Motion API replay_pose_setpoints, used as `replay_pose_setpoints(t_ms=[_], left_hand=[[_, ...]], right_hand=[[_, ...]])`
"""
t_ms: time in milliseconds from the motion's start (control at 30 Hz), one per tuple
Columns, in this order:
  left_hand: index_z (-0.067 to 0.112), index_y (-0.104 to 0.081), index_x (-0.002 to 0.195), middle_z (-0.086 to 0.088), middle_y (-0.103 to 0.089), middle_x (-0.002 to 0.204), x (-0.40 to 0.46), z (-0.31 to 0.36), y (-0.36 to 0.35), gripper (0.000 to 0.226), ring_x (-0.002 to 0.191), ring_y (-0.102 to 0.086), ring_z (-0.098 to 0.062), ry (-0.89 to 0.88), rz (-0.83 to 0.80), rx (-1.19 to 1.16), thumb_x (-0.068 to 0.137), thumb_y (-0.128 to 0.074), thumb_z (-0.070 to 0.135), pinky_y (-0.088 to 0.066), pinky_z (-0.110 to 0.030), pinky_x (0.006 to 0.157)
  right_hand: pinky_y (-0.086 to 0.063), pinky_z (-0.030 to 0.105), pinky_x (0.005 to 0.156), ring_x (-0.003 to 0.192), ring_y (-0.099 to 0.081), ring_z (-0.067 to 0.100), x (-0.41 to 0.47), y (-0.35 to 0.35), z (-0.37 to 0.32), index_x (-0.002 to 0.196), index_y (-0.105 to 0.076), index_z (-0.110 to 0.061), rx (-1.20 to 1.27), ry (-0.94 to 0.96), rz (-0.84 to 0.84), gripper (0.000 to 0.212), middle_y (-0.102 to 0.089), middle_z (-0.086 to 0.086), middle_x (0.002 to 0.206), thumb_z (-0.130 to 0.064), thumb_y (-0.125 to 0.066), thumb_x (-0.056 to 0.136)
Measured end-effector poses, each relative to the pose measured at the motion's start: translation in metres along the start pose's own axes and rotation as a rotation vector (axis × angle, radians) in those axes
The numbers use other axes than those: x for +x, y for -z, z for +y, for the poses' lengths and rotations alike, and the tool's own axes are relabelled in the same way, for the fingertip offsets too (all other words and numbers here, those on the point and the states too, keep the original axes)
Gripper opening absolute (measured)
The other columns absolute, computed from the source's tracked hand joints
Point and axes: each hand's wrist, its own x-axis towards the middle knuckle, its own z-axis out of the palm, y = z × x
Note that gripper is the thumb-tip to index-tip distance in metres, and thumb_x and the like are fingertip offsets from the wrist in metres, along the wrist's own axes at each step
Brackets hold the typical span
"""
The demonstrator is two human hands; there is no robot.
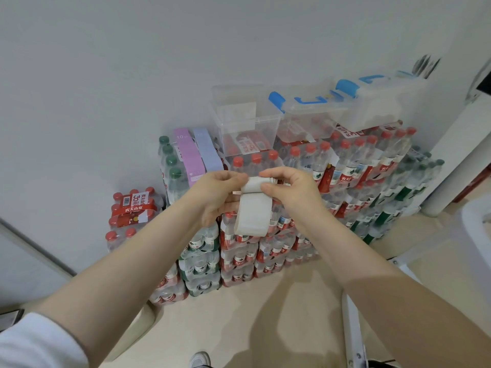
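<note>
Left hand [218,192] and right hand [292,189] both have a pinching grip on the top of the white strip [253,211] (label roll maybe, bit blurry), held in front of the water-pack stack [345,166], its long loop hanging straight down between them.

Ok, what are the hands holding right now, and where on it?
A white strip that loops downward: the left hand pinches its upper end, the right hand pinches the rolled top beside it.

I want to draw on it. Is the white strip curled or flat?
Curled, not flat: the strip bends round in a loop below the left hand and right hand pinching its top.
</note>
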Motion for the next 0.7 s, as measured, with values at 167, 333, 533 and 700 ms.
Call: replay_pose_setpoints(t_ms=[167, 333, 533, 700], left_hand=[[0.007, -0.059, 0.089, -0.009, -0.062, 0.085, -0.0008, -0.0006, -0.0019, 0.012, 0.072, -0.065, -0.019, -0.107, 0.036, -0.077, 0.084, -0.058, -0.004, -0.058, -0.025, 0.062], [0.008, -0.060, 0.086, -0.008, -0.062, 0.085, -0.0040, -0.0034, -0.0053, 0.018, 0.073, -0.064, -0.020, -0.177, 0.008, -0.031, 0.081, -0.059, -0.010, -0.058, -0.026, 0.064], [0.006, -0.056, 0.109, -0.010, -0.066, 0.093, -0.0032, -0.0006, 0.0001, 0.024, 0.079, -0.066, -0.024, 0.067, -0.083, 0.008, 0.088, -0.059, 0.017, -0.056, -0.035, 0.074], [0.007, -0.059, 0.091, -0.009, -0.064, 0.088, -0.0005, -0.0042, -0.0012, 0.006, 0.072, -0.064, -0.020, 0.036, -0.009, 0.001, 0.090, -0.056, 0.012, -0.056, -0.028, 0.067]], right_hand=[[-0.057, 0.039, 0.079, 0.096, -0.064, 0.022, -0.0029, -0.0014, 0.0008, 0.106, -0.054, -0.027, 0.136, -0.128, -0.077, 0.025, -0.059, -0.002, 0.110, -0.015, -0.063, 0.086], [-0.057, 0.041, 0.077, 0.092, -0.066, 0.028, -0.0011, -0.0014, 0.0006, 0.101, -0.059, -0.007, 0.172, -0.263, -0.088, 0.017, -0.065, 0.017, 0.109, -0.020, -0.057, 0.090], [-0.058, 0.037, 0.072, 0.083, -0.064, 0.021, -0.0012, 0.0012, 0.0019, 0.087, -0.061, -0.016, 0.153, -0.148, -0.090, 0.019, -0.062, 0.009, 0.099, 0.002, -0.065, 0.081], [-0.058, 0.031, 0.066, 0.083, -0.061, 0.016, -0.0053, -0.0021, 0.0039, 0.084, -0.061, -0.018, 0.164, -0.097, -0.136, 0.029, -0.058, 0.003, 0.097, 0.010, -0.062, 0.078]])
